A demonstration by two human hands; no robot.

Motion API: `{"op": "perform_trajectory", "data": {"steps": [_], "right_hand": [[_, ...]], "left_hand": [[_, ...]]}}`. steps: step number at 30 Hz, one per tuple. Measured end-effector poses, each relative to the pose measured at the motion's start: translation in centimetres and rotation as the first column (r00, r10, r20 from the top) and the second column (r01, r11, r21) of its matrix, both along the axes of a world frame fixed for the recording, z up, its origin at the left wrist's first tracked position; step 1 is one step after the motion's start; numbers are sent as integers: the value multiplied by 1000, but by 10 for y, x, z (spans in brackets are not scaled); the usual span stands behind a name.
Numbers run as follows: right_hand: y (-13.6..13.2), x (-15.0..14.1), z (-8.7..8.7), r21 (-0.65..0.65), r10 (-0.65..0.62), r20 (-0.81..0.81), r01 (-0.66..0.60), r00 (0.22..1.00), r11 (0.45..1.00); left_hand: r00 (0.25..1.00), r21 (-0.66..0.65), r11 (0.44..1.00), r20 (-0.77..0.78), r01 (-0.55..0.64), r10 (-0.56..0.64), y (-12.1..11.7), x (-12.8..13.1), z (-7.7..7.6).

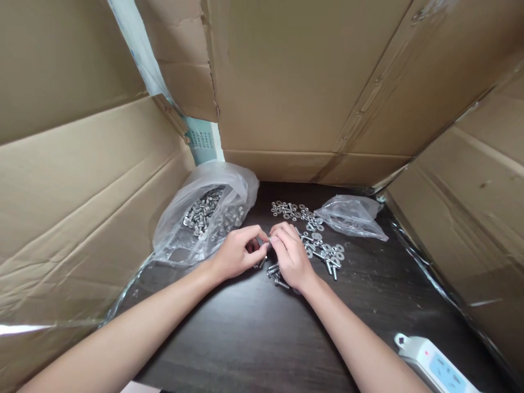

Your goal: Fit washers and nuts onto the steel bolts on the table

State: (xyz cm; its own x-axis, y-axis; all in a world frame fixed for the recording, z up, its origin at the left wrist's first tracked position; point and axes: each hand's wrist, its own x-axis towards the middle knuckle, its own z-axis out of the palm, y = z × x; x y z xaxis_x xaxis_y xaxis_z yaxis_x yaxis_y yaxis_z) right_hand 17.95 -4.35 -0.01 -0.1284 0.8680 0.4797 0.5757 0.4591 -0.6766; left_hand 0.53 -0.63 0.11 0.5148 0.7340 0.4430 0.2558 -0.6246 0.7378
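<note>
My left hand (pixel 241 251) and my right hand (pixel 291 254) meet over the dark table (pixel 229 333), thumbs and fingertips pinched together. Between them shows a sliver of a small metal fastener (pixel 269 239); the fingers hide most of it, so I cannot tell a bolt from a nut. Under and beside my right hand lie loose bolts (pixel 281 283). Just past that hand spreads a pile of bolts, nuts and flat washers (pixel 317 248). Beyond my left hand, an open clear plastic bag (pixel 241 177) holds many bolts with washers on them (pixel 201 213).
A second, flatter clear plastic bag (pixel 354 215) lies behind the pile on the right. Cardboard walls (pixel 303 82) enclose the table at the back and both sides. A white power strip (pixel 434 363) sits at the lower right.
</note>
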Motion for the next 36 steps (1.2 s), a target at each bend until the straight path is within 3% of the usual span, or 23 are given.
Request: {"op": "perform_trajectory", "data": {"steps": [9, 36], "right_hand": [[-1, -1, 1, -21, -59, -18, 59, 998, 998], [0, 0, 0, -28, -24, 12, 24, 1000, 999]], "left_hand": [[999, -20, 999, 10, -36, 36, 0, 2, 3], [999, -85, 996, -14, -38, 37, -1, 2, 6]]}}
